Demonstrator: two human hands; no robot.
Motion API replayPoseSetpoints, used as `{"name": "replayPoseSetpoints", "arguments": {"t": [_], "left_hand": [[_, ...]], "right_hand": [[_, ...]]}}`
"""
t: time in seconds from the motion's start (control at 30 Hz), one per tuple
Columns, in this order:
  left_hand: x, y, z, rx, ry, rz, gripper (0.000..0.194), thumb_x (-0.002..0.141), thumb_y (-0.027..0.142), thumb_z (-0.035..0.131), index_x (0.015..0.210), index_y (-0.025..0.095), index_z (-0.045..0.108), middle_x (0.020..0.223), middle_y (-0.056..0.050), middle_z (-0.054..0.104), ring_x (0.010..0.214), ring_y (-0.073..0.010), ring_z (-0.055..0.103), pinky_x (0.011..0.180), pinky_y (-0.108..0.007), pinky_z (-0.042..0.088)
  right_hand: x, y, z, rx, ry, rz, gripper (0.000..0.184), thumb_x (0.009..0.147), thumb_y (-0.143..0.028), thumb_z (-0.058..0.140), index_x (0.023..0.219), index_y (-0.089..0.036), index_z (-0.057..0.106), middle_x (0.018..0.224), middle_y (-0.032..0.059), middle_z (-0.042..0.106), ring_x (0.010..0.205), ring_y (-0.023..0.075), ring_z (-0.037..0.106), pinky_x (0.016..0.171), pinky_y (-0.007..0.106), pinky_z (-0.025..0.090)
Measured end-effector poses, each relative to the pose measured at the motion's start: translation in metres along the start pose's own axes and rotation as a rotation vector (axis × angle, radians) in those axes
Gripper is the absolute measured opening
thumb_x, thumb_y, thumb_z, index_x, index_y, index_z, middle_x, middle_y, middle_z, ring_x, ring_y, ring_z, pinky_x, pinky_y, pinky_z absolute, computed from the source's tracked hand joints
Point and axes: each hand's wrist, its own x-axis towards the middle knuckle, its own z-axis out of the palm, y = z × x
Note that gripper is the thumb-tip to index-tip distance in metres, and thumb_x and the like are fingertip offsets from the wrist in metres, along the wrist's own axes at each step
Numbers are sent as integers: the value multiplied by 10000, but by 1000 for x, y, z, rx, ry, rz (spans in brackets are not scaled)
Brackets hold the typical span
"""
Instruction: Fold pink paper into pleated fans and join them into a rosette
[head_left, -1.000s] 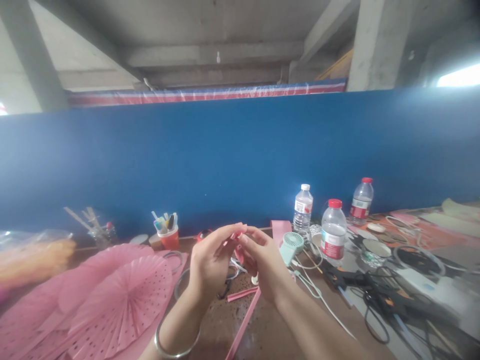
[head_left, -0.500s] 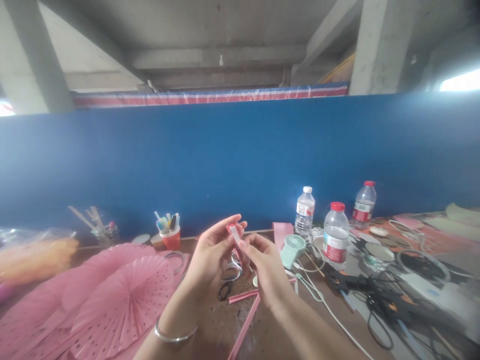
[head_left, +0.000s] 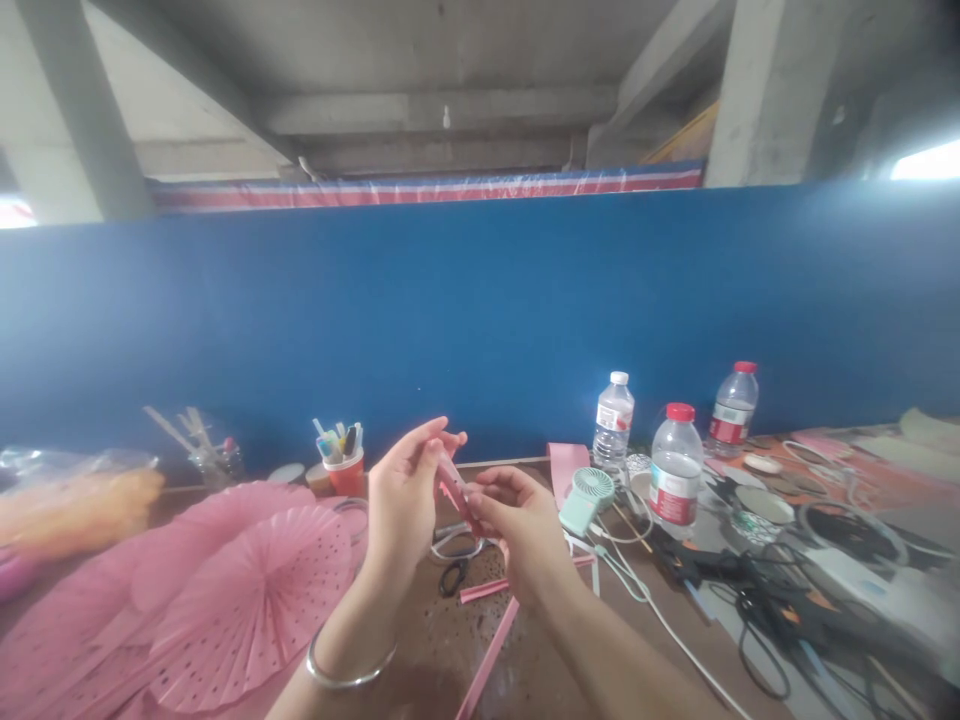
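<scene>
My left hand and my right hand are raised together above the brown table. Both pinch a narrow pink paper strip that runs between their fingertips. A silver bangle circles my left wrist. Longer pink paper strips lie on the table below my hands. Scissors lie flat just behind them.
Pleated pink paper fans cover the table's left side. A red cup of pens stands at the back. A mint handheld fan, three water bottles, cables and hoops crowd the right. A blue partition rises behind.
My hands have shifted slightly left and turned the small pink strip, which now slants between the fingertips. The view has drifted a little.
</scene>
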Motion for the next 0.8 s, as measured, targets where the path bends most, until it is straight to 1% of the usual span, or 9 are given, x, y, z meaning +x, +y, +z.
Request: {"name": "replayPoseSetpoints", "arguments": {"t": [0.07,0.2,0.33,0.5,0.6,0.8], "left_hand": [[1,0,-1,12,64,36,271,782,313,549,1005,163,587,887,-79,669,873,-206,631,705,-309,522],[2,-1,0,21,116,64,266,782,313,550,993,156,586,880,-87,675,839,-202,641,707,-325,529],[1,-4,1,-22,116,85,262,784,301,551,986,138,584,865,-91,675,845,-199,641,780,-365,514],[1,-3,1,-54,109,68,260,771,288,565,977,130,589,852,-86,679,837,-194,643,828,-391,495],[2,-1,1,-80,112,60,262,768,285,568,974,124,586,847,-84,678,835,-196,644,837,-396,490],[2,0,0,-63,103,59,256,775,281,561,978,125,575,826,-77,672,814,-196,647,805,-381,507]], "right_hand": [[-2,5,2,27,13,8,264,598,-189,718,794,-156,543,729,29,651,589,117,596,540,225,450],[-2,14,4,45,46,-57,264,594,-180,722,754,-182,512,690,-41,585,600,116,607,560,236,470],[2,21,1,7,56,-104,273,605,-195,719,718,-191,471,629,-70,531,575,122,602,539,241,464],[3,23,-3,-57,49,-143,242,646,-194,681,730,-192,454,597,-50,571,534,118,574,513,240,444],[2,22,-2,-45,43,-146,238,650,-191,671,731,-193,447,595,-45,576,533,118,570,514,242,447],[1,20,-1,-50,64,-152,227,628,-172,682,707,-194,470,610,-66,541,600,127,604,586,253,478]]}}
